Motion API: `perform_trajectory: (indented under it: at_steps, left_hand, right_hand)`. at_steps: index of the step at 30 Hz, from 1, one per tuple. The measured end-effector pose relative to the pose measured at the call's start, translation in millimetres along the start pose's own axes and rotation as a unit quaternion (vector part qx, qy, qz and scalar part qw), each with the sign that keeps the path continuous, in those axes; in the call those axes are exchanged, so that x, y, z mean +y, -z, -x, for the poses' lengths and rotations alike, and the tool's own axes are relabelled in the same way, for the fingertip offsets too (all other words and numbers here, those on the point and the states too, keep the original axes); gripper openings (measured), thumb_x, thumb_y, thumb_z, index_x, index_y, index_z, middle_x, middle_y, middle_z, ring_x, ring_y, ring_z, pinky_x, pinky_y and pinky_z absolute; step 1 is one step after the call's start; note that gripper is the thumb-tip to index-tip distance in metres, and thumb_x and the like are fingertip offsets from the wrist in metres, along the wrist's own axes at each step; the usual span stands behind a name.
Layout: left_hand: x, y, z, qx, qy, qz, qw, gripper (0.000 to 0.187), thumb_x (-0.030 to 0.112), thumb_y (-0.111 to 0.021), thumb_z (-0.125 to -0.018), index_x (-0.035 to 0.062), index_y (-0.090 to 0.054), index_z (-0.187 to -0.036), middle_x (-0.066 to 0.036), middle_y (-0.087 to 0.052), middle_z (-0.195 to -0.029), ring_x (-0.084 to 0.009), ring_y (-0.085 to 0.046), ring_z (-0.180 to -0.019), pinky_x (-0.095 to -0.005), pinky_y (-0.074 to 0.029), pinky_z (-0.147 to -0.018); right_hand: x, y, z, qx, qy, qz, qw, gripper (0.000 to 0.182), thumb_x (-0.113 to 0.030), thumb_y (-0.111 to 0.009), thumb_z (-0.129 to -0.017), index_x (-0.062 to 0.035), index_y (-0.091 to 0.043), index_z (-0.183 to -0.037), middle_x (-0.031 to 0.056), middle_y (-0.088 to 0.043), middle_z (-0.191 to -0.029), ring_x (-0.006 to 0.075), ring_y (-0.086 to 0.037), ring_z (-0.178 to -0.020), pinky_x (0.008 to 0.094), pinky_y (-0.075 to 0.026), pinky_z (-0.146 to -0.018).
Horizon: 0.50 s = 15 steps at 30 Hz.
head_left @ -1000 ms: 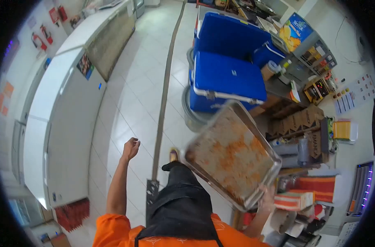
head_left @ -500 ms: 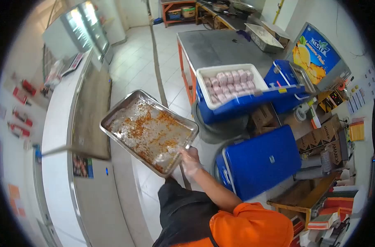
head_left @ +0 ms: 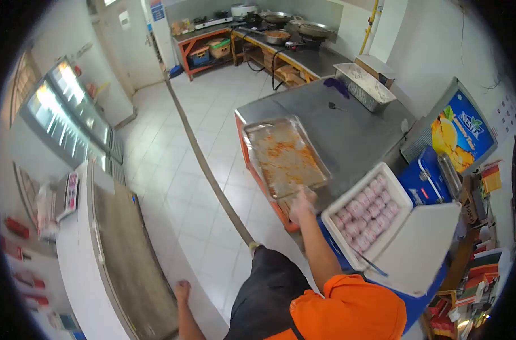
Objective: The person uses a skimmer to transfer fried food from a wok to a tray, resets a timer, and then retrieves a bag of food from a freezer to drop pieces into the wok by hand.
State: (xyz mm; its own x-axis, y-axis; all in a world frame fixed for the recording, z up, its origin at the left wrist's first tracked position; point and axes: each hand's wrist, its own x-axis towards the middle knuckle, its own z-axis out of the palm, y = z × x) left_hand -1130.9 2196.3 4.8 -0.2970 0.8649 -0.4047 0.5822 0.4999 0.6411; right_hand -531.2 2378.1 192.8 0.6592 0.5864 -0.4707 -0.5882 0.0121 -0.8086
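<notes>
My right hand (head_left: 302, 205), in a thin translucent glove, grips the near edge of a shallow metal tray (head_left: 263, 187). Orange-brown crumbs or bits are scattered over the tray's bottom. The tray overlaps the left edge of a grey-topped table (head_left: 360, 147) in this view. Low at my left side hangs my left hand (head_left: 182, 290), its fingers curled in with nothing showing in them, near the long white chest (head_left: 133, 266). To the right of my right forearm stands an open blue cooler box (head_left: 337, 249) with rows of wrapped, pinkish rolls (head_left: 368, 212) inside.
A deep metal pan (head_left: 363, 85) with pale powder sits at the table's back, beside a purple cloth (head_left: 337, 86). Pans stand on a stove counter (head_left: 320, 51) behind. Glass-door fridges (head_left: 71, 119) line the left wall. A dark strip (head_left: 201, 153) crosses the tiled floor.
The tray has moved right, from over the floor to the table's edge, still in my right hand. My view has shifted, and my left hand has come into sight at lower left.
</notes>
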Motion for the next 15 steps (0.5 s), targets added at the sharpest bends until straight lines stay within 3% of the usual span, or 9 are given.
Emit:
perform_trajectory:
  at_steps: [2, 6, 8, 10, 11, 12, 13, 14, 15]
  left_hand:
    - [134, 60, -114, 0.072, -0.079, 0.089, 0.99, 0.019, 0.015, -0.053, -0.087, -0.0025, -0.06, -0.088, -0.009, -0.064, -0.075, -0.017, -0.06, -0.068, -0.0301, -0.048, -0.066]
    - [308, 98, -251, 0.123, -0.135, 0.163, 0.97, 0.019, 0.014, -0.052, -0.09, -0.0042, -0.058, -0.092, -0.009, -0.063, -0.079, -0.0171, -0.059, -0.073, -0.0293, -0.047, -0.067]
    - [282, 88, -343, 0.063, -0.152, 0.108, 0.98, 0.02, 0.015, -0.052, -0.092, -0.0042, -0.057, -0.091, -0.008, -0.062, -0.078, -0.0158, -0.059, -0.072, -0.0284, -0.046, -0.065]
    - [258, 66, -393, -0.011, -0.074, 0.113, 0.991, 0.017, 0.013, -0.052, -0.09, -0.0033, -0.057, -0.087, -0.009, -0.062, -0.074, -0.0153, -0.058, -0.067, -0.0279, -0.046, -0.062]
    - [266, 59, -398, -0.059, -0.037, -0.011, 0.997, 0.021, 0.016, -0.052, -0.087, -0.0025, -0.059, -0.083, -0.009, -0.062, -0.068, -0.016, -0.058, -0.06, -0.0284, -0.047, -0.057]
    - [235, 40, -416, -0.078, -0.022, 0.058, 0.995, 0.028, 0.022, -0.054, -0.085, -0.0013, -0.06, -0.071, -0.008, -0.061, -0.059, -0.0153, -0.057, -0.053, -0.0304, -0.046, -0.051]
    - [263, 37, -409, -0.1, -0.052, -0.08, 0.99, 0.036, 0.024, -0.053, -0.084, 0.0002, -0.056, -0.057, -0.008, -0.059, -0.055, -0.0148, -0.057, -0.05, -0.0326, -0.046, -0.048]
    - [215, 11, -429, -0.122, -0.003, -0.072, 0.99, 0.037, 0.021, -0.055, -0.084, 0.0051, -0.055, -0.051, -0.009, -0.057, -0.05, -0.0167, -0.058, -0.05, -0.0357, -0.047, -0.05]
    - [227, 8, -431, -0.17, 0.024, -0.129, 0.977, 0.035, 0.022, -0.055, -0.084, 0.0052, -0.056, -0.053, -0.009, -0.057, -0.052, -0.0171, -0.058, -0.052, -0.0355, -0.047, -0.051]
  right_hand:
    - [12, -28, -64, 0.169, 0.073, 0.164, 0.969, 0.047, -0.023, -0.063, -0.084, -0.0031, -0.046, -0.123, 0.013, -0.057, -0.111, 0.0241, -0.06, -0.091, 0.0427, -0.052, -0.07]
    - [26, -51, -176, 0.129, 0.101, -0.058, 0.985, 0.04, -0.025, -0.067, -0.081, 0.0035, -0.055, -0.106, 0.0135, -0.061, -0.099, 0.0237, -0.06, -0.083, 0.039, -0.05, -0.066]
    - [13, -73, -200, 0.22, 0.017, -0.04, 0.975, 0.033, -0.023, -0.067, -0.081, 0.0025, -0.06, -0.101, 0.0086, -0.062, -0.094, 0.0219, -0.059, -0.083, 0.0362, -0.049, -0.07]
    - [4, -85, -220, 0.311, -0.009, 0.073, 0.948, 0.04, -0.032, -0.065, -0.083, 0.0049, -0.06, -0.098, 0.0126, -0.063, -0.096, 0.0278, -0.059, -0.083, 0.0403, -0.048, -0.071]
    - [3, -73, -242, 0.354, -0.006, 0.312, 0.882, 0.041, -0.033, -0.059, -0.086, 0.0062, -0.06, -0.099, 0.0165, -0.064, -0.096, 0.0311, -0.061, -0.08, 0.041, -0.049, -0.068]
    - [6, -76, -264, 0.373, -0.004, 0.529, 0.762, 0.043, -0.033, -0.054, -0.089, 0.0076, -0.06, -0.101, 0.0203, -0.064, -0.095, 0.0344, -0.062, -0.077, 0.0417, -0.05, -0.066]
    - [5, -101, -264, 0.434, 0.045, 0.591, 0.678, 0.043, -0.034, -0.051, -0.09, 0.0067, -0.06, -0.102, 0.0218, -0.063, -0.097, 0.0362, -0.062, -0.081, 0.0424, -0.049, -0.07]
    - [-9, -139, -252, 0.489, 0.089, 0.646, 0.58, 0.044, -0.035, -0.048, -0.091, 0.0058, -0.06, -0.103, 0.0232, -0.063, -0.098, 0.038, -0.061, -0.084, 0.043, -0.049, -0.074]
    - [-29, -190, -249, 0.497, 0.089, 0.642, 0.577, 0.044, -0.035, -0.048, -0.091, 0.0058, -0.06, -0.103, 0.0232, -0.063, -0.098, 0.038, -0.061, -0.084, 0.043, -0.049, -0.074]
